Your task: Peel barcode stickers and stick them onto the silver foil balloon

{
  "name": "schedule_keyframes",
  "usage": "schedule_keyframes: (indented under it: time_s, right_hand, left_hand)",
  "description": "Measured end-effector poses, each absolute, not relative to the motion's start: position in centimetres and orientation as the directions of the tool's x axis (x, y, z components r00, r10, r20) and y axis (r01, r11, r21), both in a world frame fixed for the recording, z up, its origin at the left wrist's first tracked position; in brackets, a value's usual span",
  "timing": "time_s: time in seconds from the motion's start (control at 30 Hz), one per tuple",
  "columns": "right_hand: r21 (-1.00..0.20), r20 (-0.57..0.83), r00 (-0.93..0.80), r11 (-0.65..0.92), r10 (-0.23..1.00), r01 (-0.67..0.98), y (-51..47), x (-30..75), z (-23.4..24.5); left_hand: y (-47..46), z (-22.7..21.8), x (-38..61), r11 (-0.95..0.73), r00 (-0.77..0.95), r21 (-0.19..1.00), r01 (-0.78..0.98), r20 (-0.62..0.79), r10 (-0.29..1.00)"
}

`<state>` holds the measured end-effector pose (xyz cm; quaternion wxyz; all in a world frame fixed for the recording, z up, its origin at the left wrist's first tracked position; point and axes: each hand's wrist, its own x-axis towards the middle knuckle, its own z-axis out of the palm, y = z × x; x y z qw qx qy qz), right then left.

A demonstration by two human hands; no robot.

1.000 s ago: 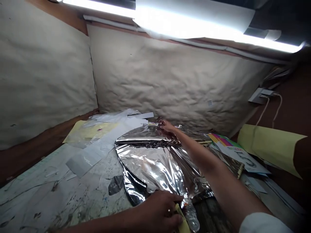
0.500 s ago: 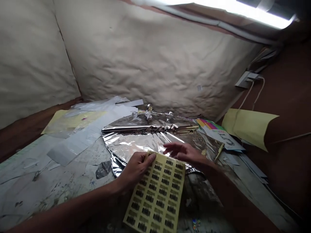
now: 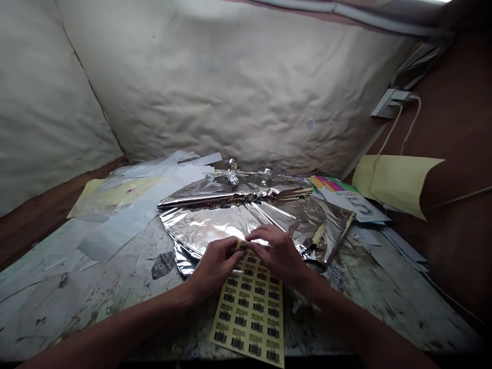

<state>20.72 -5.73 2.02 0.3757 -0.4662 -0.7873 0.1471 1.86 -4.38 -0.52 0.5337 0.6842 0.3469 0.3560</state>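
A yellow sheet of barcode stickers (image 3: 250, 307) hangs down toward the table's front edge, its top end between my hands. My left hand (image 3: 220, 260) grips the sheet's upper left corner between thumb and fingers. At the top edge, the thumb and forefinger of my right hand (image 3: 274, 251) pinch a sticker corner or the sheet's edge; the fingers hide which. Just beyond both hands lies a flat pile of shiny silver foil balloons (image 3: 203, 228), folded across the middle. A crumpled foil tuft (image 3: 232, 174) stands at its far side.
White paper strips and clear plastic (image 3: 126, 220) lie to the left over a yellow sheet (image 3: 90, 197). Colourful printed cards (image 3: 349, 197) rest at the right, near a curled yellow paper (image 3: 395, 182). A power socket (image 3: 392, 102) with cords hangs on the right wall.
My right hand has moved left and down from above the sheet onto its top edge, its fingers closing in a pinch. The view has tilted slightly downward.
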Motion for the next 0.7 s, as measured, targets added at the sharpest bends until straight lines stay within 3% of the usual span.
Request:
schedule_keyframes:
  time_s: [0.17, 0.37, 0.7]
  right_hand:
    - [-0.458, 0.563, -0.287, 0.581, 0.775, 0.672, -6.42, 20.13, 1.80]
    - [-0.595, 0.462, -0.234, 0.495, 0.855, 0.633, -6.33, 20.22, 2.05]
    - [-0.567, 0.492, -0.229, 0.509, 0.840, 0.648, -6.48, 19.99, 1.63]
  left_hand:
    - [-4.28, -1.11, 1.74, -0.266, 0.454, 0.944, 0.196, 0.153, 0.878]
    - [-4.59, -0.43, 1.68, -0.287, 0.476, 0.948, 0.137, 0.191, 0.859]
    - [-4.36, -0.43, 1.64, -0.280, 0.428, 0.935, 0.219, 0.165, 0.888]
